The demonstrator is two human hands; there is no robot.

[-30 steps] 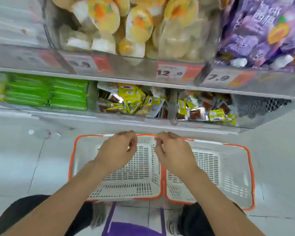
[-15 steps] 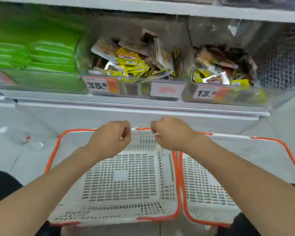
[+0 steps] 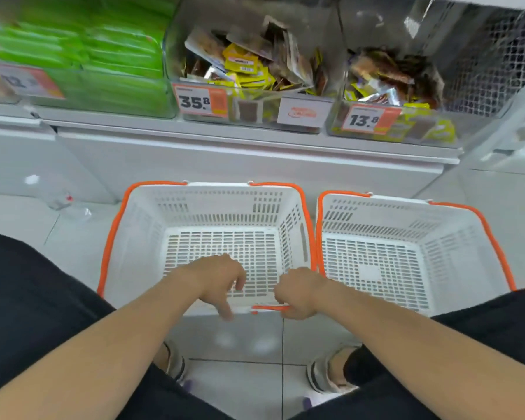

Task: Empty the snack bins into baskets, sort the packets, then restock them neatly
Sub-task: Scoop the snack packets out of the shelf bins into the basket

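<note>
Both forearms reach out from the near edge, wrists bent so the hands drop over the near rim of the left basket (image 3: 212, 204). The left hand (image 3: 215, 281) hangs loose and holds nothing, fingers lightly curled, with one finger pointing straight down past the rim. The right hand (image 3: 299, 294) is balled up, its fingers curled round the end of the orange handle (image 3: 269, 307) that lies along that near rim.

The white slotted left basket sits on the floor (image 3: 240, 374), with the right basket (image 3: 385, 213) just beside it, their orange-trimmed sides almost touching. Nothing shows inside either one.

On the far side, up on the shelf (image 3: 225, 140), the snacks sit in clear bins. The middle bin (image 3: 249, 112) is a jumble of yellow and brown packets (image 3: 243, 66). Its price tag (image 3: 199, 101) reads 35.8, and the white label (image 3: 303, 112) beside it has orange print too blurred to read. The right bin (image 3: 422, 128) has the same mixed colours, tagged 13.8 (image 3: 370, 119). On the far left are neat stacks of green packets (image 3: 115, 56), and the tag (image 3: 25, 81) there starts with 12, the rest smeared.
</note>
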